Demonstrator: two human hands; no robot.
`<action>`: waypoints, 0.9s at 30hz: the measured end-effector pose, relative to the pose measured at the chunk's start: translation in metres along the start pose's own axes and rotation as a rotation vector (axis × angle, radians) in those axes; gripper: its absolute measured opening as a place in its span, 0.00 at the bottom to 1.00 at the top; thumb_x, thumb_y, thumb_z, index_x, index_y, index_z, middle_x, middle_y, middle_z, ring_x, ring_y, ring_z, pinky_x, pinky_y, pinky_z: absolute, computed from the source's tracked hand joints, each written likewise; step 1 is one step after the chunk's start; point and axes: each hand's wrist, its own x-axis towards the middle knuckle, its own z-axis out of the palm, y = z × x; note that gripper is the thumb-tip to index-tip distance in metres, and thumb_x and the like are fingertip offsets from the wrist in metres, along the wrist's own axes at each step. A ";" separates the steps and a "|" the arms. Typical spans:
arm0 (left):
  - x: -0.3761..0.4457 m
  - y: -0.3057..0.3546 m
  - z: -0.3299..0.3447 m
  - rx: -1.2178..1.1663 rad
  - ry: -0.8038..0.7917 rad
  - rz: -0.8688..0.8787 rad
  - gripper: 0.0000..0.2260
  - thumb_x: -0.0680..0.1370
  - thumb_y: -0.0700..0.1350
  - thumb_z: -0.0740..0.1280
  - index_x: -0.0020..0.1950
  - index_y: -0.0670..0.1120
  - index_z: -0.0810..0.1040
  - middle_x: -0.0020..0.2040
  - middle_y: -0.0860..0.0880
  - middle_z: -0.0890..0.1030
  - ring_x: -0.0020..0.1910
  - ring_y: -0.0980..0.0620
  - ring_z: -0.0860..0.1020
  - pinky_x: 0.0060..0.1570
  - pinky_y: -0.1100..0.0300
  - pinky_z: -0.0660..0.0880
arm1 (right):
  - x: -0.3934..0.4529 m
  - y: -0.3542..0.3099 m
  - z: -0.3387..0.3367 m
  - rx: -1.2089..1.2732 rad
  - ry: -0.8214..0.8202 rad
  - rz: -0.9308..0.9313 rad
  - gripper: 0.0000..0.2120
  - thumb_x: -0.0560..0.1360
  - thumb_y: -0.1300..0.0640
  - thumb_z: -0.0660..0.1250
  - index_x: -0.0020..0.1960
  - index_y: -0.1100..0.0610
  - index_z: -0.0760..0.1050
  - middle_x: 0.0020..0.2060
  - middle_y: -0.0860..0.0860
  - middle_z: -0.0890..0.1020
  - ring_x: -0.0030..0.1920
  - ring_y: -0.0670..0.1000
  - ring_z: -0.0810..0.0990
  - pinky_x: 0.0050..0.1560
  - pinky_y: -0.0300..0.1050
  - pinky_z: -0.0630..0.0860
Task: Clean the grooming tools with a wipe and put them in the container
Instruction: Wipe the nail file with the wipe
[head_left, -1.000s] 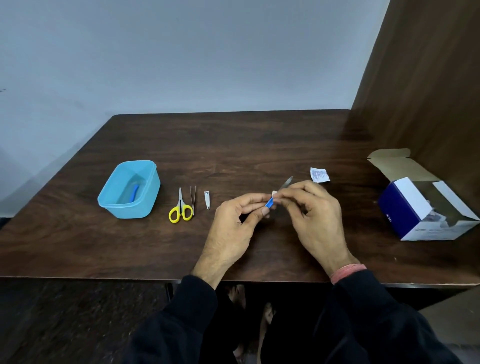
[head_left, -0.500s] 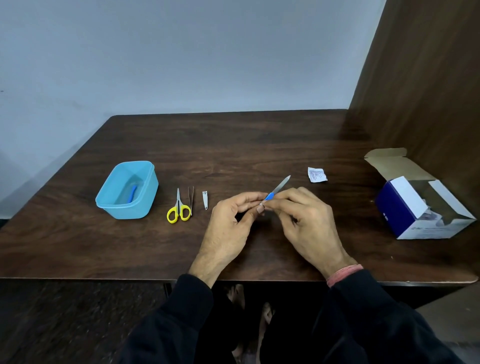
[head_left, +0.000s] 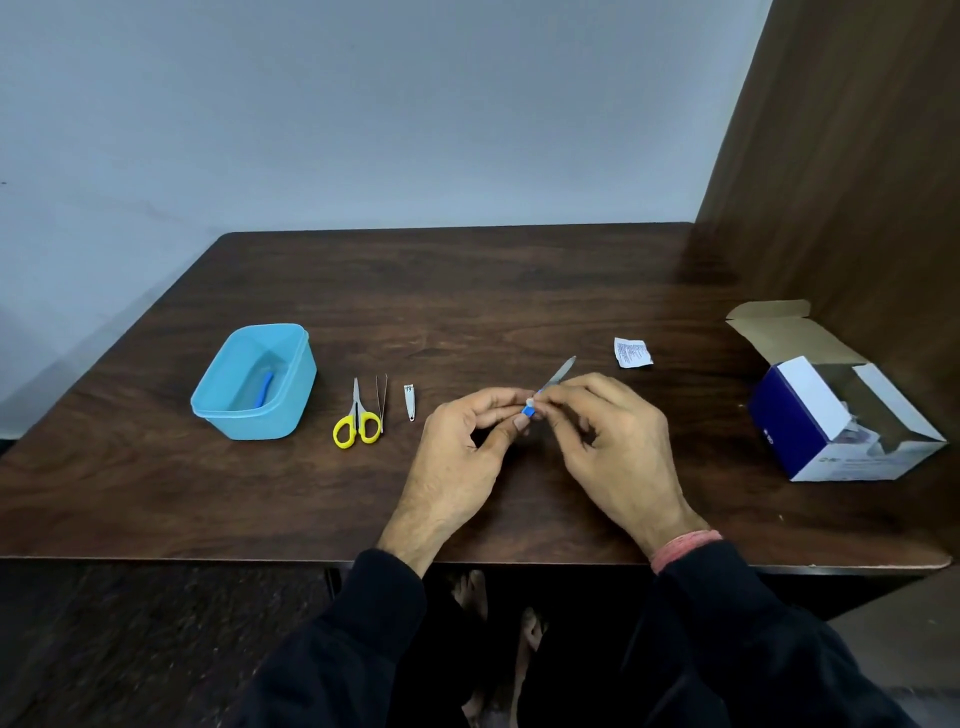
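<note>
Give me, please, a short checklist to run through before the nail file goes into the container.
1. File held firmly: the left hand pinches the blue handle of the file, and the right hand pinches it at the blade base: ok.
2. Wipe on the file: a small white bit shows between the fingertips, too small to identify: cannot tell.
3. Blade wiped along its full length: cannot tell.
4. Container open and upright, with room beside the blue tool inside: ok.
5. Path to the container: the scissors, tweezers and clipper lie on the table between the hands and the container: not ok for a low sweep.
</note>
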 end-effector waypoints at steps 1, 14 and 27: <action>0.000 -0.001 0.000 0.001 0.003 0.003 0.12 0.86 0.38 0.72 0.65 0.52 0.88 0.56 0.58 0.91 0.60 0.59 0.88 0.71 0.58 0.79 | -0.001 -0.001 0.000 0.013 -0.029 -0.035 0.04 0.82 0.58 0.77 0.56 0.53 0.89 0.52 0.44 0.87 0.51 0.46 0.85 0.50 0.51 0.84; -0.002 0.003 0.000 0.001 0.009 -0.009 0.11 0.86 0.40 0.73 0.64 0.53 0.88 0.53 0.58 0.91 0.58 0.61 0.88 0.70 0.61 0.78 | 0.001 0.004 0.001 0.002 0.031 0.105 0.06 0.81 0.58 0.78 0.57 0.51 0.89 0.51 0.42 0.86 0.44 0.34 0.75 0.46 0.40 0.81; -0.002 0.002 0.000 -0.026 0.033 -0.008 0.10 0.86 0.40 0.73 0.63 0.53 0.89 0.54 0.57 0.91 0.60 0.59 0.88 0.73 0.51 0.80 | 0.000 0.002 0.002 0.007 -0.017 0.014 0.05 0.82 0.58 0.77 0.57 0.52 0.89 0.52 0.43 0.86 0.48 0.41 0.80 0.48 0.45 0.83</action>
